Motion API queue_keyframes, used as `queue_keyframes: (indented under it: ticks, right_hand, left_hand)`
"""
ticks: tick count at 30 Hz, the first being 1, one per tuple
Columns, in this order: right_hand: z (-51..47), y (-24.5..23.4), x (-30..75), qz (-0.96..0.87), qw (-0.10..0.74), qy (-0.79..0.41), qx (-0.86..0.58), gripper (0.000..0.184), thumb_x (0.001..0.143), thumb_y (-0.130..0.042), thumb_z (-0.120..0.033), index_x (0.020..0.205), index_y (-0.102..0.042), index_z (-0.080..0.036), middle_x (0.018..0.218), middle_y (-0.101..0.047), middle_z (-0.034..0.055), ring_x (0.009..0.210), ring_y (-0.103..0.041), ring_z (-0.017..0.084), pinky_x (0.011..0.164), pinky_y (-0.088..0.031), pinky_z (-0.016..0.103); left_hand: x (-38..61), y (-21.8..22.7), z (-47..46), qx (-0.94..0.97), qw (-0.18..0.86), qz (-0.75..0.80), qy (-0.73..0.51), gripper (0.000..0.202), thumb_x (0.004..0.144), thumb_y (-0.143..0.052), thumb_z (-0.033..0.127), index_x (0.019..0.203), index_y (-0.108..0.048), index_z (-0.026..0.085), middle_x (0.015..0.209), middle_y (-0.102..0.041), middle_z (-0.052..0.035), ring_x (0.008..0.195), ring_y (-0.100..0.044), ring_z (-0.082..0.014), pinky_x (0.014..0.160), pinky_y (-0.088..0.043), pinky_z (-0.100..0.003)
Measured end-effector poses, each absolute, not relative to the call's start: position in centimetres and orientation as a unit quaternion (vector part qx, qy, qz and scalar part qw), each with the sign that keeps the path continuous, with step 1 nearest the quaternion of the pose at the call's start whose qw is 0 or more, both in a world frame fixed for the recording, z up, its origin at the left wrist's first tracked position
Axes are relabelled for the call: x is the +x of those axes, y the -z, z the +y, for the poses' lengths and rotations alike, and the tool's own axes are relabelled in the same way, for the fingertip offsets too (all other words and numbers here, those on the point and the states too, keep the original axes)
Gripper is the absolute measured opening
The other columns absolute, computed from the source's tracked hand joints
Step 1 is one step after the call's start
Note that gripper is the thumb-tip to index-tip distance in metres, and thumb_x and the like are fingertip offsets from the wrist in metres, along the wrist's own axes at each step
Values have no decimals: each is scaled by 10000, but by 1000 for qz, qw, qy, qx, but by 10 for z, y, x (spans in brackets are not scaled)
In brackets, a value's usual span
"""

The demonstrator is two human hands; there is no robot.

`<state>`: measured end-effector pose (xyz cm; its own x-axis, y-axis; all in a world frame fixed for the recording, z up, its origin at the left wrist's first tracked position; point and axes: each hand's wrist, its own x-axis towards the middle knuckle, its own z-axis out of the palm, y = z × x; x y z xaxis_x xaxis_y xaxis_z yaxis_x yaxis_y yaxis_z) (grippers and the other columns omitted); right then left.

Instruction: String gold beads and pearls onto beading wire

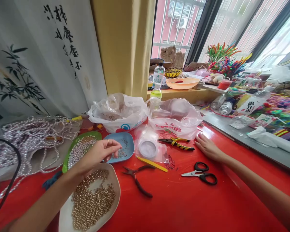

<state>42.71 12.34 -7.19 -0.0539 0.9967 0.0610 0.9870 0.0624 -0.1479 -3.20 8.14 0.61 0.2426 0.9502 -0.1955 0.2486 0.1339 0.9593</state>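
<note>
The left hand (105, 149) curls over a blue tray (130, 145) of small metallic pieces (122, 156); whether its fingers grasp one, I cannot tell. The right hand (209, 147) lies flat, released, beside yellow-black pliers (175, 142), long axis crosswise, nose pointing left.

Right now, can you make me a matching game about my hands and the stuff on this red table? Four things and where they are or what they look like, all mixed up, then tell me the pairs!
Things:
1. Scissors
2. Left hand
3. White plate
4. Right hand

Clues:
A. Resting palm down on the red table
B. Silver and black
C. Holding lots of gold beads
D. At the blue plate

Pairs: 1-B, 2-D, 3-C, 4-A.
</note>
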Motion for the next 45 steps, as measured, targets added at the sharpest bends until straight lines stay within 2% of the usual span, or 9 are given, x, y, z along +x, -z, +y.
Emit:
queue_keyframes:
  ticks: [2,4,8,13,17,25,37,41,45]
  right_hand:
    - [107,71,422,-737,69,-58,-670,508,856,-336,-397,1286,-377,-131,1384,-296,143,1279,-207,293,1037,-192,454]
    - [89,60,421,-751,64,-90,-651,577,831,-318,-446,1302,-365,-117,1398,-278,116,1281,-203,269,1055,-165,405]
    - [61,25,431,-762,60,-173,-621,516,841,-276,-468,1216,-500,-193,1298,-455,42,1187,-406,224,1006,-296,305]
    - [49,5,449,-732,118,-224,-633,548,710,-552,-421,1238,-465,-300,1322,-430,47,1195,-388,261,924,-378,259]
    - [52,12,439,-754,91,-212,-615,614,666,-621,-367,1250,-441,-306,1255,-473,108,1155,-432,283,902,-391,290]
    - [72,20,408,-745,95,-170,-638,339,774,-472,-389,1019,-596,-192,922,-621,133,827,-588,269,729,-461,353]
    - [62,4,369,-761,48,-175,-623,451,685,-575,-470,988,-576,-136,964,-584,161,848,-584,278,747,-473,354]
    - [48,-2,364,-770,57,-158,-615,272,801,-440,-383,974,-541,-200,1003,-573,130,902,-566,249,774,-451,336]
    - [34,-9,354,-807,-33,-144,-572,167,724,-477,-227,868,-560,-209,886,-610,67,810,-583,226,703,-460,338]
  left_hand:
    - [-32,-7,81,570,541,524,-327,230,695,-584,364,767,-566,146,580,-533,35,438,-337,-51,438,-235,-198]
    - [-32,-8,81,569,542,525,-327,234,688,-589,359,766,-567,140,578,-533,31,436,-333,-50,435,-232,-198]
    - [-31,-9,81,569,541,527,-325,241,685,-588,355,768,-564,131,574,-531,26,434,-330,-49,435,-234,-199]
    - [-30,-10,81,570,540,525,-328,236,686,-583,357,767,-559,137,578,-532,25,435,-333,-53,433,-238,-200]
    - [-30,-10,80,572,540,525,-324,229,685,-585,358,759,-562,142,573,-528,27,430,-333,-56,431,-236,-205]
    - [-32,-8,80,571,541,526,-324,224,697,-585,353,765,-566,141,574,-532,31,438,-331,-51,442,-235,-201]
    - [-33,-7,82,583,543,507,-329,206,717,-567,335,775,-563,137,590,-534,17,442,-342,-52,438,-234,-202]
    - [-32,-11,80,588,538,507,-329,202,705,-572,333,759,-562,139,589,-534,13,433,-340,-54,426,-232,-203]
    - [-30,-14,79,584,537,513,-328,206,689,-581,337,746,-560,140,575,-527,19,407,-317,-46,408,-212,-200]
